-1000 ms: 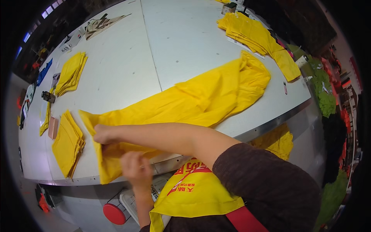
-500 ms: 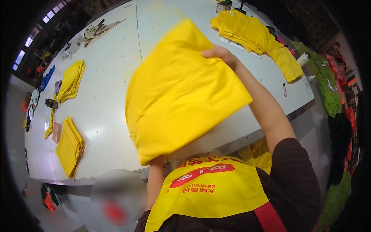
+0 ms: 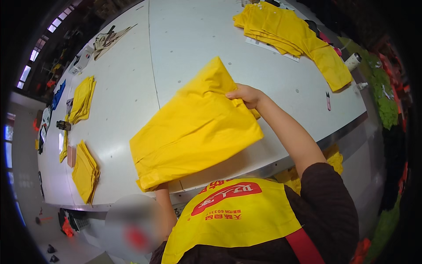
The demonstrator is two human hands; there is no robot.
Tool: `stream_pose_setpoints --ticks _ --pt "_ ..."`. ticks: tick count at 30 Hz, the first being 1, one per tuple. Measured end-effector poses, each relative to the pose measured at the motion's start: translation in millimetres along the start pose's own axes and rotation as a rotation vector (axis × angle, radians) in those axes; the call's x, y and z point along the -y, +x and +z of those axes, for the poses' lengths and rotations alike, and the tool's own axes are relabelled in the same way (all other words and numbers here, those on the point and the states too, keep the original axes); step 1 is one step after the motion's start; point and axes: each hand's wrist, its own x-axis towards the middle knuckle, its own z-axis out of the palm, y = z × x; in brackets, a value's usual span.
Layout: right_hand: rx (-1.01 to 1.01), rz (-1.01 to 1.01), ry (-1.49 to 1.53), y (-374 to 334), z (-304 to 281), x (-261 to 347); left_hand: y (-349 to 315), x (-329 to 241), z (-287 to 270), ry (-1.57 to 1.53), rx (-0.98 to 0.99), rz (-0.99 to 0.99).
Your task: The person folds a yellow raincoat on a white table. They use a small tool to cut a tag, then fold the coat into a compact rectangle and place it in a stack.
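A large folded piece of yellow cloth [image 3: 193,127] is held over the near part of the white table. My right hand [image 3: 247,96] grips its far right edge, thumb on top and fingers underneath, bunching the fabric there. The cloth's far corner sticks up and is slightly blurred. My left forearm [image 3: 165,207] reaches under the cloth's near left corner, and that hand's fingers are hidden beneath the fabric. I wear a yellow apron [image 3: 246,220] with red printing, close to the cloth's near edge.
Folded yellow cloth stacks [image 3: 85,174] lie along the left side of the white table [image 3: 118,110], near a dark bottle [image 3: 63,126] and a pinkish block [image 3: 71,156]. A yellow pile [image 3: 281,31] spreads at far right. Small thread snips [image 3: 328,101] rest near the right edge.
The yellow cloth has come down and nearer to me, shifting a little left, and looks flatter. My right hand has moved lower with it, still gripping its edge.
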Motion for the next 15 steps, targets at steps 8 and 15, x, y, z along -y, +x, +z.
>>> stream_pose_setpoints --ticks 8,15 --pt "-0.745 0.239 -1.403 50.6 -32.9 -1.4 -4.1 6.9 -0.4 0.009 -0.004 -0.037" --pt "-0.833 0.119 -1.199 30.4 -63.4 -38.9 1.5 11.2 5.0 0.006 -0.011 -0.043"
